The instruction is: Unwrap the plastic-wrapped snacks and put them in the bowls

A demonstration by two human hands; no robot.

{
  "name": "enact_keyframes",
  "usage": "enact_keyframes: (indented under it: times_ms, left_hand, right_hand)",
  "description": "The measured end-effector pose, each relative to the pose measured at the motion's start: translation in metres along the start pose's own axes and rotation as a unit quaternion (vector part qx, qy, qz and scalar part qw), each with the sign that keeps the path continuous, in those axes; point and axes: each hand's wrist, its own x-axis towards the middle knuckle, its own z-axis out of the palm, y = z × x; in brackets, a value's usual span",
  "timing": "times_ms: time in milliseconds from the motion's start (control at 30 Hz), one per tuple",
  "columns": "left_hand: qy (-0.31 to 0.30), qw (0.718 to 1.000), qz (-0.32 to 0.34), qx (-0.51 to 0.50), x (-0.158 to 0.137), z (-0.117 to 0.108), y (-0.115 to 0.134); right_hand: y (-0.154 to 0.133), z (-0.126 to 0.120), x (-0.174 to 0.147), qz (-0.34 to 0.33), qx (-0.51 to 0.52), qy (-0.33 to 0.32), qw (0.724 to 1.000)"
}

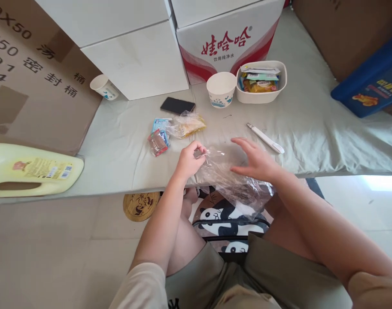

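My left hand [191,159] pinches the upper left corner of a clear plastic bag [226,169] at the front edge of the cloth-covered surface. The bag hangs over that edge toward my lap. My right hand [255,161] is above the bag's right side, its fingers spread and holding nothing. Whether it touches the plastic I cannot tell. Just beyond my left hand lie small snack packets [158,141] and a clear wrapper with something yellow [191,125]. A white pen-like cutter [265,138] rests beyond my right hand.
Toward the back are a black phone [177,105], a paper bowl [220,90], a white tub [262,96] of packets and a tipped paper cup [104,87]. Cartons [228,47] line the rear. A yellow jug [34,169] lies left; a blue container [369,86] is right.
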Motion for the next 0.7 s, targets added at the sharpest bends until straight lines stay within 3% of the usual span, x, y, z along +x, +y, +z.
enact_keyframes:
  times_ms: [100, 200, 267, 333, 400, 467, 600, 700]
  left_hand:
    - [0.023, 0.994, 0.052, -0.095, 0.002, -0.005, 0.001]
    - [0.103, 0.968, 0.073, -0.215, 0.007, -0.017, -0.005]
    - [0.066, 0.954, 0.02, -0.293, 0.009, -0.018, -0.008]
    - [-0.042, 0.938, -0.073, -0.335, 0.011, -0.009, -0.008]
    - [-0.118, 0.922, -0.154, -0.335, 0.012, 0.005, -0.005]
    - [-0.115, 0.93, -0.184, -0.296, 0.014, 0.018, -0.001]
    - [-0.062, 0.968, -0.139, -0.198, 0.016, 0.024, 0.002]
    - [-0.056, 0.961, -0.126, -0.241, 0.014, 0.019, 0.005]
  right_hand:
    - [-0.002, 0.01, 0.018, 0.038, 0.028, -0.077, 0.996]
    - [-0.005, 0.015, 0.024, 0.102, 0.12, -0.027, 0.987]
    - [-0.007, 0.017, 0.025, 0.138, 0.222, 0.038, 0.964]
    - [-0.008, 0.019, 0.027, 0.152, 0.297, 0.074, 0.94]
    - [-0.008, 0.021, 0.026, 0.146, 0.331, 0.091, 0.928]
    - [-0.006, 0.022, 0.024, 0.138, 0.348, 0.085, 0.924]
    - [-0.001, 0.022, 0.015, 0.122, 0.332, 0.08, 0.932]
    - [0.002, 0.02, 0.011, 0.073, 0.334, 0.133, 0.93]
